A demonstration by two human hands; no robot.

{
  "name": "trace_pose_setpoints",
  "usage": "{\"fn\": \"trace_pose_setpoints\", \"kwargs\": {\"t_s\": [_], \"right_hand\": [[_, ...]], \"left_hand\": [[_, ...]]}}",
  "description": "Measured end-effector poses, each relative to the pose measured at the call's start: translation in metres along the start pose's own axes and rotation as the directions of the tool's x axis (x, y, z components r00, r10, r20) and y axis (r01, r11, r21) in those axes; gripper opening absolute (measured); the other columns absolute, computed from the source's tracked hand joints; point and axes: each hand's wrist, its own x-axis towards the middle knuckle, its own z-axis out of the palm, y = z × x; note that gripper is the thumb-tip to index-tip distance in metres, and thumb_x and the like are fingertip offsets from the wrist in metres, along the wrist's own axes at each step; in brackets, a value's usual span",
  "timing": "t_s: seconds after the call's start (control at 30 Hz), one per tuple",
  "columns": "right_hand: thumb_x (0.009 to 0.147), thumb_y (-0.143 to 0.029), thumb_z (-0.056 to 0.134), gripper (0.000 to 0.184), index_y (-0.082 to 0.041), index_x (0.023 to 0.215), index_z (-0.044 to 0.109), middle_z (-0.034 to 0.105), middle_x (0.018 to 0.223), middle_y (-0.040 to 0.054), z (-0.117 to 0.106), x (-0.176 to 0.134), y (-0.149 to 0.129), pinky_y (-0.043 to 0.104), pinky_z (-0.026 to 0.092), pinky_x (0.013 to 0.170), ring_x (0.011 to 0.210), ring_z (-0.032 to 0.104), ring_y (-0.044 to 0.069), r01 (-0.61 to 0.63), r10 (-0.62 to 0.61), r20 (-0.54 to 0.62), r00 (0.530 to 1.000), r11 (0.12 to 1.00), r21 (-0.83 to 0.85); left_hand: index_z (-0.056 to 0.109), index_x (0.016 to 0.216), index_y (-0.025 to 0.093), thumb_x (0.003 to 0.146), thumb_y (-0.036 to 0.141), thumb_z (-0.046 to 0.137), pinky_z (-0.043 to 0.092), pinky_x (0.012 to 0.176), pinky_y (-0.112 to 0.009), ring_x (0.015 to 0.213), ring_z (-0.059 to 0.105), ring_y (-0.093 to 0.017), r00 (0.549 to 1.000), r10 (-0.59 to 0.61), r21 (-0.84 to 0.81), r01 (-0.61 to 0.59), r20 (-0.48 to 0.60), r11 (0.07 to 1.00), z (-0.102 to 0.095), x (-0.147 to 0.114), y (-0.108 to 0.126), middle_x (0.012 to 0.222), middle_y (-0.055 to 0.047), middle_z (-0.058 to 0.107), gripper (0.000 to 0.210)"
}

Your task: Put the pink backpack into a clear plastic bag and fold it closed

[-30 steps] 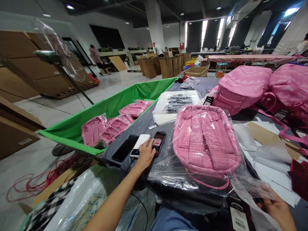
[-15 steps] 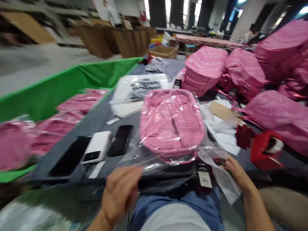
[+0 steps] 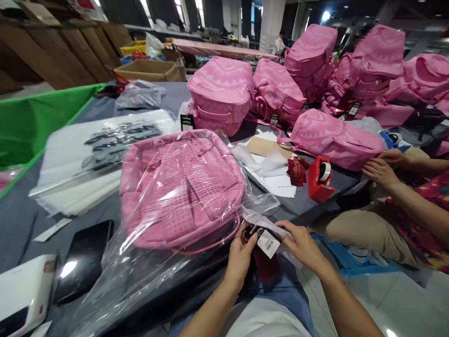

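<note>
On the grey surface point(image 3: 301, 206), bagged backpack point(image 3: 180, 187); left hand point(image 3: 240, 257) now off phone point(image 3: 84, 260), joining right hand point(image 3: 303, 245), both grips pinching hang tag point(image 3: 268, 241)

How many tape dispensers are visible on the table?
1: a red tape dispenser stands on the grey table, right of the bagged pink backpack. Others may be hidden behind the backpack pile.

The hang tag point(image 3: 268, 242) bears a barcode, but nothing on it is readable.
</note>
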Motion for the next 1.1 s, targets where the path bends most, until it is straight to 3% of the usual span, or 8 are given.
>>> {"fn": "trace_pose_setpoints", "kwargs": {"t_s": [0.1,0.17,0.27,0.33,0.47,0.57,0.77,1.1], "right_hand": [[0.085,-0.014,0.048,0.038,-0.022,0.115,0.07,0.074,0.082,0.0017,-0.009,0.001,0.008,0.028,0.05,0.067,0.069,0.068,0.019,-0.001,-0.001,-0.048,0.999,0.999,-0.049],[0.085,-0.013,0.049,0.041,-0.022,0.12,0.069,0.076,0.101,0.0077,-0.012,-0.002,0.008,0.036,0.055,0.08,0.088,0.071,0.023,0.062,-0.095,-0.219,0.971,0.986,-0.154],[0.089,-0.014,0.056,0.031,-0.022,0.117,0.068,0.073,0.111,0.0114,-0.01,-0.02,-0.005,0.043,0.054,0.094,0.106,0.068,0.026,0.248,-0.388,-0.494,0.778,0.912,-0.327],[0.091,-0.02,0.062,0.017,-0.022,0.108,0.068,0.072,0.095,0.0086,-0.003,-0.037,-0.017,0.038,0.056,0.085,0.093,0.069,0.023,0.367,-0.501,-0.499,0.707,0.863,-0.346],[0.092,-0.043,0.066,0.03,-0.02,0.11,0.066,0.072,0.096,0.0109,0.019,-0.058,-0.02,0.039,0.057,0.077,0.087,0.069,0.026,0.214,-0.276,-0.325,0.905,0.953,-0.216],[0.089,-0.053,0.067,0.048,-0.019,0.123,0.064,0.071,0.119,0.0157,0.036,-0.055,-0.008,0.045,0.057,0.088,0.106,0.068,0.031,-0.015,0.013,-0.229,0.973,1.0,-0.005],[0.087,-0.055,0.067,0.041,-0.019,0.105,0.067,0.071,0.094,0.0053,0.046,-0.043,-0.005,0.03,0.055,0.079,0.085,0.067,0.018,-0.161,0.157,0.068,0.985,0.712,0.684],[0.083,-0.065,0.072,0.05,-0.018,0.101,0.069,0.058,0.076,-0.0007,0.038,-0.048,-0.006,0.025,0.044,0.067,0.07,0.05,0.012,-0.175,0.209,0.06,0.976,0.591,0.788]], "left_hand": [[0.077,0.102,0.015,0.061,0.052,0.093,0.054,0.072,-0.025,0.083,0.07,-0.02,0.995,-0.103,-0.052,0.104,0.015,0.993,-0.002,-0.006,0.009,0.095,-0.009,0.077,0.058],[0.078,0.089,0.014,0.054,0.053,0.096,0.051,0.063,-0.024,0.068,0.065,-0.015,0.987,-0.16,-0.077,0.16,0.014,0.984,-0.01,-0.008,0.01,0.081,-0.007,0.075,0.055],[0.076,0.073,0.012,0.045,0.052,0.1,0.053,0.06,-0.024,0.062,0.064,-0.014,0.965,-0.26,-0.153,0.254,-0.021,0.955,-0.023,-0.007,0.009,0.073,-0.008,0.074,0.055],[0.075,0.069,0.011,0.041,0.05,0.101,0.054,0.059,-0.023,0.062,0.065,-0.015,0.952,-0.299,-0.176,0.285,-0.06,0.942,-0.028,-0.006,0.008,0.069,-0.008,0.073,0.054],[0.077,0.071,0.011,0.045,0.049,0.1,0.054,0.06,-0.023,0.063,0.066,-0.014,0.956,-0.292,-0.178,0.282,-0.034,0.943,-0.031,-0.006,0.006,0.074,-0.01,0.076,0.052],[0.077,0.076,0.011,0.052,0.046,0.099,0.053,0.058,-0.022,0.061,0.064,-0.013,0.962,-0.272,-0.158,0.273,0.029,0.949,-0.032,-0.007,0.007,0.076,-0.009,0.076,0.047],[0.078,0.085,0.011,0.05,0.046,0.1,0.055,0.06,-0.023,0.062,0.066,-0.014,0.96,-0.275,-0.144,0.278,0.046,0.95,-0.035,-0.008,0.011,0.079,-0.009,0.077,0.055],[0.073,0.089,0.01,0.065,0.014,0.091,0.056,0.056,-0.021,0.063,0.07,-0.014,0.91,-0.41,-0.314,0.372,-0.062,0.874,-0.031,-0.009,0.011,0.082,-0.006,0.077,0.031]]}}
